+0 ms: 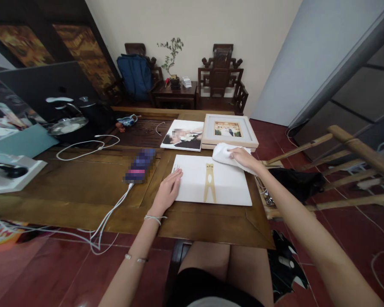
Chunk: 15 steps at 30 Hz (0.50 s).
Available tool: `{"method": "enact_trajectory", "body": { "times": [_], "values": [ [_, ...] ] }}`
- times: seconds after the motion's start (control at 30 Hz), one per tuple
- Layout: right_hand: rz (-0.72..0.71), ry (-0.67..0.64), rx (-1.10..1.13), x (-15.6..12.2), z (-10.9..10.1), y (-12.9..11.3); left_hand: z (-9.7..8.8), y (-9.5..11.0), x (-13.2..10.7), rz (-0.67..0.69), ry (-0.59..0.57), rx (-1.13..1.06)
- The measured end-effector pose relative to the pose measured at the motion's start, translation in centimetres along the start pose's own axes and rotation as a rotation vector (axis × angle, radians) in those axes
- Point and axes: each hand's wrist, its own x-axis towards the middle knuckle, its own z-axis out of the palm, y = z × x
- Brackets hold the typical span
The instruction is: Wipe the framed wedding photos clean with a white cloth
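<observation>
A white picture panel (192, 183) lies on the wooden table with its back up, showing a gold-coloured stand leg (209, 183) at its middle. My left hand (170, 189) rests on the panel's left edge, fingers stretched out flat. Bunched in my right hand (241, 157) is a white cloth (222, 152), pressed on the panel's far right corner. Behind the panel lie a photo panel (183, 135) with its picture up and a pale framed photo (228, 130), apparently on another frame. The cloth covers the panel's corner.
A phone (140, 166) with a white cable lies left of my left hand. Further left are a lidded pot (68, 128), a dark monitor (51, 87) and a white organizer (22, 175). A wooden chair (355, 170) stands close by my right arm.
</observation>
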Motion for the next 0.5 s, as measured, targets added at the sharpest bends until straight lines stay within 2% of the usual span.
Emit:
{"method": "enact_trajectory", "body": {
  "times": [0.07, 0.13, 0.23, 0.37, 0.43, 0.5],
  "values": [
    [-0.009, -0.010, -0.008, -1.2, 0.5, -0.5, 0.0, 0.0, 0.0, -0.001, -0.001, -0.001],
    [-0.017, -0.024, -0.021, -3.8, 1.4, -1.4, 0.0, 0.1, 0.0, 0.000, 0.001, -0.001],
    [-0.026, -0.019, -0.052, -9.6, 3.0, -3.1, 0.0, 0.3, 0.0, -0.001, 0.007, 0.004],
    [-0.143, -0.096, -0.042, -17.1, 3.8, -5.3, 0.1, 0.4, 0.1, 0.004, 0.013, 0.017],
    [-0.171, -0.150, -0.015, -19.2, 3.6, -5.8, 0.1, 0.4, 0.1, 0.007, 0.009, 0.022],
    [-0.151, -0.175, 0.012, -19.8, 3.4, -5.7, 0.1, 0.3, 0.1, 0.004, 0.008, 0.022]
  ]
}}
